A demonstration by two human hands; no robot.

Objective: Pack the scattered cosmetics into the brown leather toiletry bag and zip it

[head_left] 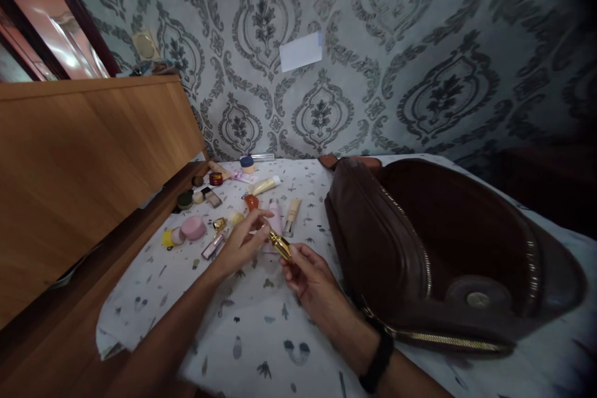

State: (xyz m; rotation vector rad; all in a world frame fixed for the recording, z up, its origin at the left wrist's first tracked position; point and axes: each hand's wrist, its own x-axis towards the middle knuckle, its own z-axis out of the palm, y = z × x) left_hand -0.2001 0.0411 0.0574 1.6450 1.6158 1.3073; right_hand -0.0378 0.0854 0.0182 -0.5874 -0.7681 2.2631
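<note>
So the gold tube (281, 246) is held up between both hands, just below and left of the middle of the frame, over a white printed cloth (261, 329). The right hand (310, 277) has its grip closed around the lower end. The left hand (242, 239) has thumb and fingers up at the other end, but I can't tell if its grip is actually pinching the tip or just sitting beside it.

Handling tips, imo: let the right hand do the steadying and save the left fingertips for the fiddly bits. Smooth, shiny stuff like that probably slips easily, so go firm but don't squeeze hard. I'd also watch the pink tube (275, 210) and the cream tube (293, 211) lying right behind it, easy to bump.

As for looks: slim, super glossy gold, with bright highlights and darker streaks. It's tilted, upper end leaning toward the left of the frame. The tip is too small to make out properly, and I can't read any label. A brown bag (373, 249) gapes open at the right of the frame.
</note>
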